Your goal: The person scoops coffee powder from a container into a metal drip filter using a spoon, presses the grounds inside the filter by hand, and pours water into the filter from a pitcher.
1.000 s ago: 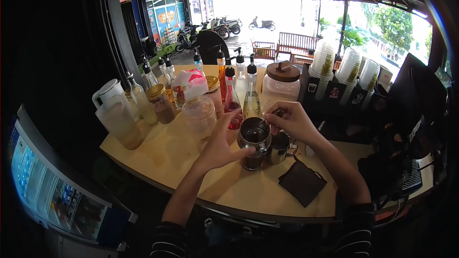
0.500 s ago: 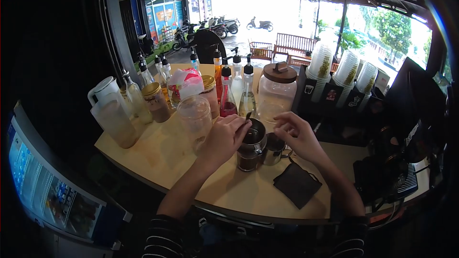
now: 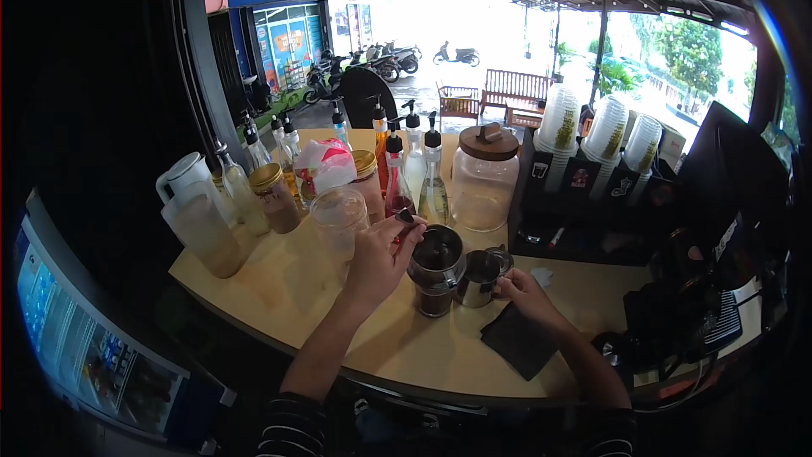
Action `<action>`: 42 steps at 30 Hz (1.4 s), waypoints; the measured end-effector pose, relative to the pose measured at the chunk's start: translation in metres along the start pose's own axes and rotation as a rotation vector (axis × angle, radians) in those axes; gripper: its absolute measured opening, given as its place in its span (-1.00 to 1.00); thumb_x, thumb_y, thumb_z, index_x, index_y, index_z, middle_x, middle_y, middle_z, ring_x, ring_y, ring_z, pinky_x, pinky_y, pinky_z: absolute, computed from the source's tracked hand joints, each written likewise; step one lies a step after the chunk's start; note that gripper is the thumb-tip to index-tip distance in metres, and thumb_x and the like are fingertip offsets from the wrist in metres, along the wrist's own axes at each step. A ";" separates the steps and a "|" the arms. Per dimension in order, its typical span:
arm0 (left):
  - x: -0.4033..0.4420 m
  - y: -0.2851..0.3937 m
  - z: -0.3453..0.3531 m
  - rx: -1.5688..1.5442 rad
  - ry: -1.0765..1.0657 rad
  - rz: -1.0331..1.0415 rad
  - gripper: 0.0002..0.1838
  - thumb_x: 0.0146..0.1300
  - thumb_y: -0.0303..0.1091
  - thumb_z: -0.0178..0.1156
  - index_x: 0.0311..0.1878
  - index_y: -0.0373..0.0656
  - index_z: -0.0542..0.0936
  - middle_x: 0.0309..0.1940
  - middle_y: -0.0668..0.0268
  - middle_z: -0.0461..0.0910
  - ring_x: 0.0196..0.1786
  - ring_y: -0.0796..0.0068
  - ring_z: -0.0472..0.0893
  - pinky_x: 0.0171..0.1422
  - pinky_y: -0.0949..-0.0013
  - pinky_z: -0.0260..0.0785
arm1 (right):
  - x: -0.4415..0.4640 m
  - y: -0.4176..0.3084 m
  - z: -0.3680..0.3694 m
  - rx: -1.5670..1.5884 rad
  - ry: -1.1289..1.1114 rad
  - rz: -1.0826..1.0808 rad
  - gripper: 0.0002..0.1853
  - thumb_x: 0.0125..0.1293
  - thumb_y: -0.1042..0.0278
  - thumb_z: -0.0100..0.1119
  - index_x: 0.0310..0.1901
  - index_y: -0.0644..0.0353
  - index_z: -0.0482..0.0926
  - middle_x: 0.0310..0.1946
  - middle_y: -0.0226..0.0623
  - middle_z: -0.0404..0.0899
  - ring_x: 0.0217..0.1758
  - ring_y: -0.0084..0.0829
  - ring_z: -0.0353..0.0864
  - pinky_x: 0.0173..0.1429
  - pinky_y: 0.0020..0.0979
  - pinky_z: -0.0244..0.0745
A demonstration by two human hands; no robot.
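My left hand (image 3: 381, 256) pinches a small dark spoon-like utensil (image 3: 408, 217) above and left of a dark round-mouthed filter cup (image 3: 438, 247). That cup sits on a glass server (image 3: 434, 300) with something dark brown inside. Around the handle of a small metal jug (image 3: 476, 289), to the right of the server, close the fingers of my right hand (image 3: 526, 294). The jug looks upright; I cannot tell whether it touches the counter. Beneath my right wrist lies a folded dark cloth (image 3: 523, 344). A clear plastic container (image 3: 338, 218) stands behind my left hand.
Pump bottles (image 3: 394, 178) and a wood-lidded glass jar (image 3: 485, 182) line the back of the counter (image 3: 389, 347). Pitchers (image 3: 203, 233) and a gold-lidded jar (image 3: 272, 199) stand left. On the right are stacked cups (image 3: 558, 118) in a black holder and a dark machine (image 3: 685, 279).
My right hand has come down from above the jug and taken its handle. My left hand has shifted slightly left and down, away from the filter cup, still with the utensil.
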State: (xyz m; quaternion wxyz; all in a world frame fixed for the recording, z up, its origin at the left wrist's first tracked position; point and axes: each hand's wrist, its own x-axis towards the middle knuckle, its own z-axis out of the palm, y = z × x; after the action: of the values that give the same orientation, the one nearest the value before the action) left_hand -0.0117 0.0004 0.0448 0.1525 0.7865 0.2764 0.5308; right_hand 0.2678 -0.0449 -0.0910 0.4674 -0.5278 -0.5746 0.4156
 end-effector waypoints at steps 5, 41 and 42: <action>0.001 -0.001 -0.001 0.009 0.025 -0.004 -0.84 0.32 -0.39 0.18 -0.17 -0.31 0.63 -0.38 0.11 0.67 -0.34 0.35 0.71 -0.29 0.36 0.51 | 0.001 -0.003 0.000 0.152 0.110 -0.046 -0.81 0.47 0.24 0.02 -0.27 0.15 0.45 -0.47 -0.55 0.43 -0.38 -0.75 0.35 -0.26 -0.61 0.29; -0.007 -0.019 -0.001 -0.034 0.058 0.010 -0.87 0.34 -0.45 0.11 -0.14 -0.28 0.57 -0.43 0.14 0.63 -0.35 0.30 0.68 -0.28 0.31 0.47 | 0.049 -0.230 0.023 -0.505 -0.001 -0.506 -0.71 0.25 0.36 0.26 -0.36 0.29 0.31 -0.52 -0.40 0.28 -0.45 -0.64 0.19 -0.37 -0.49 0.22; -0.007 -0.020 -0.001 -0.034 0.057 0.008 -0.88 0.34 -0.45 0.11 -0.14 -0.28 0.56 -0.43 0.14 0.63 -0.35 0.29 0.69 -0.28 0.31 0.47 | 0.050 -0.231 0.023 -0.499 -0.008 -0.503 -0.71 0.25 0.36 0.26 -0.36 0.29 0.31 -0.53 -0.40 0.27 -0.46 -0.64 0.19 -0.37 -0.50 0.22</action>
State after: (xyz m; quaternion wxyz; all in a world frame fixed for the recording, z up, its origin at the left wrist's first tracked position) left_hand -0.0198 0.0120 0.0291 0.1557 0.7696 0.2686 0.5581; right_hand 0.1943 -0.0173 0.1329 0.4095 -0.4661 -0.7723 0.1365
